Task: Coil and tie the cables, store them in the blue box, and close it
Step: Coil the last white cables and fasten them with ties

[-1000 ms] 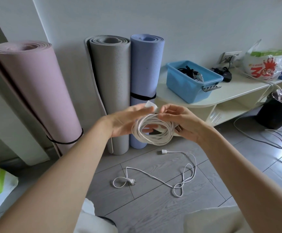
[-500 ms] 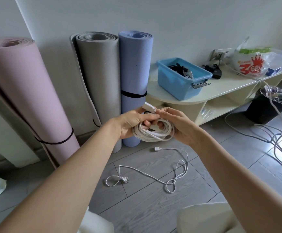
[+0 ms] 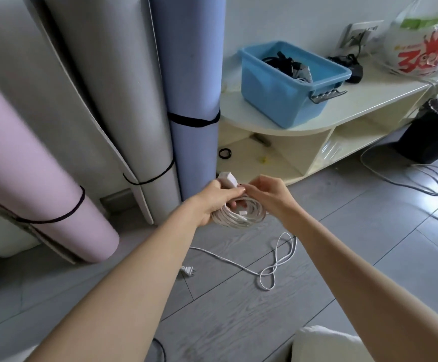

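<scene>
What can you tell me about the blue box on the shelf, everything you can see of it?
The blue box is a rectangular tub that looks like smooth plastic, with a flared rim and a grey latch handle on its right end. It stands upright and open, with no lid on it, on the pale shelf top, right of the rolled mats. Dark cables already lie inside. Neither hand touches it.

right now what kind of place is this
Most likely a room in a home, perhaps a living room or spare room. Rolled exercise mats lean against the wall, a low cream shelf unit holds a blue box and a shopping bag, and the floor is grey wood-look.
</scene>
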The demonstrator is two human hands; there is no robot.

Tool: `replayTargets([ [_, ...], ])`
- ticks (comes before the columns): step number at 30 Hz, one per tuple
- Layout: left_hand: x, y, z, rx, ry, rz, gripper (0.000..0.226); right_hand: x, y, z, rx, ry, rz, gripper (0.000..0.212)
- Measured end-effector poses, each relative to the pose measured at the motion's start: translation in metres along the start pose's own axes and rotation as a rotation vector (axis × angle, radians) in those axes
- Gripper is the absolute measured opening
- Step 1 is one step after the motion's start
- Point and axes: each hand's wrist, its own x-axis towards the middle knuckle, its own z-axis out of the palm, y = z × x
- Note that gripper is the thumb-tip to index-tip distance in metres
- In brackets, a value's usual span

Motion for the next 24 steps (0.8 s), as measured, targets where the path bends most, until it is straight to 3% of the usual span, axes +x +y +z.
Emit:
replayTargets([
  [3,0.039,-0.007,-0.002,0.287,0.014,0.085,0.015,0.029,0.022,-0.003,0.199,-0.059,0.113,0.024],
  [6,0.078,-0.014,-0.010,0.400,0.003,0.113,0.016,0.073,0.049,0.000,0.326,-0.067,0.283,0.031],
  [8,0.105,-0.019,-0.018,0.476,0.013,0.104,0.014,0.113,0.069,0.009,0.056,-0.073,0.322,0.029],
  [11,0.143,-0.034,-0.032,0.536,0.056,0.076,0.018,0.174,0.094,0.027,-0.518,-0.132,0.107,0.031],
  [14,0.178,-0.052,-0.043,0.565,0.104,0.053,0.033,0.235,0.124,0.052,-0.789,-0.271,-0.017,0.038],
  [17,0.202,-0.070,-0.045,0.575,0.085,0.075,0.041,0.275,0.140,0.069,-0.981,-0.265,-0.081,0.039],
  [20,0.214,-0.084,-0.046,0.628,0.007,0.065,0.033,0.296,0.136,0.078,-1.042,-0.183,-0.131,0.046],
  [22,0.218,-0.094,-0.047,0.611,-0.004,0.039,0.033,0.299,0.130,0.082,-1.116,-0.168,-0.166,0.036],
  [24,0.219,-0.101,-0.050,0.561,0.017,0.029,0.018,0.288,0.125,0.082,-1.066,-0.166,-0.191,0.018],
])
